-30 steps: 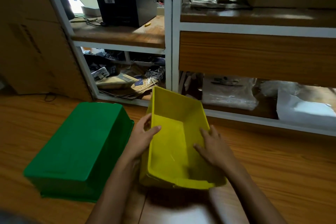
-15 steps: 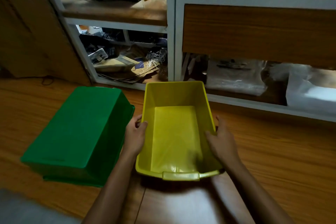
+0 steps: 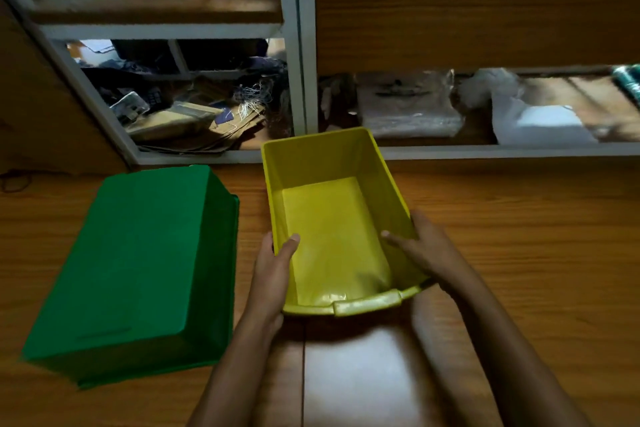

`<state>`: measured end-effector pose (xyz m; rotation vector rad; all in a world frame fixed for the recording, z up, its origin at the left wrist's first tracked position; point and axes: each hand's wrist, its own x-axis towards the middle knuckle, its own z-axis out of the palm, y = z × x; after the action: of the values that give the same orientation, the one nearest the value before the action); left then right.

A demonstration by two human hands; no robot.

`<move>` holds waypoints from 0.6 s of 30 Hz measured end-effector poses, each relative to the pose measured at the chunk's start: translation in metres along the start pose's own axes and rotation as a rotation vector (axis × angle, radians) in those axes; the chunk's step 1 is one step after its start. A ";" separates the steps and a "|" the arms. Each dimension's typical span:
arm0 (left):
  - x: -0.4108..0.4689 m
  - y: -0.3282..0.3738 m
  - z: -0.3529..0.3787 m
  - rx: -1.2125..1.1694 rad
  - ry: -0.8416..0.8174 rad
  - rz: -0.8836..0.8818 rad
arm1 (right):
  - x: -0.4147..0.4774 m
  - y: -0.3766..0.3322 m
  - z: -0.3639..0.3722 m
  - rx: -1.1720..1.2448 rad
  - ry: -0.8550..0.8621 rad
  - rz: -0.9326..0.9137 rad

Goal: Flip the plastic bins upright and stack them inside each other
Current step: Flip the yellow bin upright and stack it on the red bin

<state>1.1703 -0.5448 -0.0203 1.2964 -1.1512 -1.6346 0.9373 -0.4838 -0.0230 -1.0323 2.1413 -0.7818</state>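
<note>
1. The green bin (image 3: 138, 263) lies at the left on the floor (image 3: 519, 236), bottom up, its flat base facing the camera and its rim down. Its long axis runs from near to far, tilted a little to the right at the far end
2. Just right of it, with a narrow strip of floor between, is the left hand (image 3: 272, 274). It is closed on the left wall of the yellow bin (image 3: 332, 218): the thumb hooks over the rim to the inside, the other fingers (image 3: 266, 246) press the outside
3. The yellow bin stands upright, mouth up and empty, its long axis also near to far and roughly parallel to the green one. Its near lip with the handle points at the person. Whether it rests fully on the floor or is held just clear I cannot tell
4. The right hand (image 3: 422, 250) grips the right wall the same way, thumb inside, palm outside
5. Judgement: the yellow bin is flipped; the green one is not yet. The green bin lies to the left of both hands, and the left hand is much the nearer, so the reach should go leftward to its long sides. It looks the larger, so it would likely take the yellow bin inside
</note>
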 end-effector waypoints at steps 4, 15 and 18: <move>0.008 0.003 -0.013 0.026 -0.136 0.035 | -0.037 0.004 0.003 0.323 -0.017 0.014; 0.005 -0.018 0.068 0.148 -0.573 0.176 | -0.155 0.055 -0.008 0.498 0.539 0.141; -0.013 -0.027 0.109 0.168 -0.711 0.195 | -0.188 0.078 -0.023 0.505 0.715 0.166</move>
<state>1.0663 -0.5028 -0.0328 0.6572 -1.7988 -1.9364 0.9781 -0.2832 -0.0128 -0.3179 2.3375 -1.6816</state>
